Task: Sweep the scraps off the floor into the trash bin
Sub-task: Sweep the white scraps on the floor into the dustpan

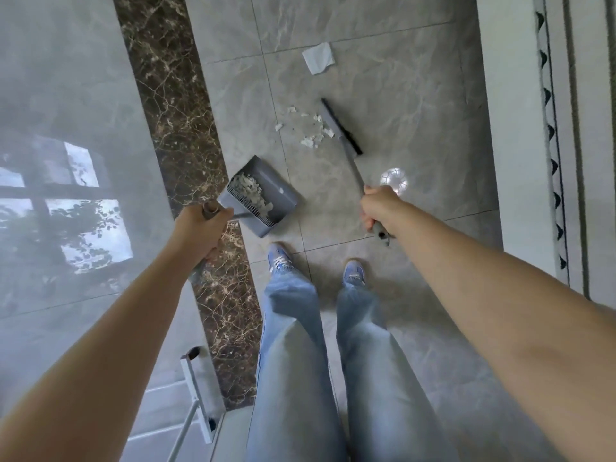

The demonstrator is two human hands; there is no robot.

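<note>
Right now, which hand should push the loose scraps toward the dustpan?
Right. The right hand grips the broom, its head right beside the scraps; the left hand holds the dustpan.

Dustpan handle (200, 268) behind left forearm.

The floor (383, 78) is laid in large grey marble-look tiles with pale veining and thin grout lines. A band of dark brown marble (173, 105) with cream veins runs through it from the top of the view down toward the bottom, slightly slanted. To the left of the band the tiles are highly polished and mirror a window (63, 208) with dark bars, bright sky and leafy branches. A small round glare of light (394, 181) sits on the tiles further right. Along the right edge lies a pale rug (533, 128) with a border of dark triangles and long dark stripes. At the lower left, part of a white metal frame (196, 391) stands on the floor.
</note>
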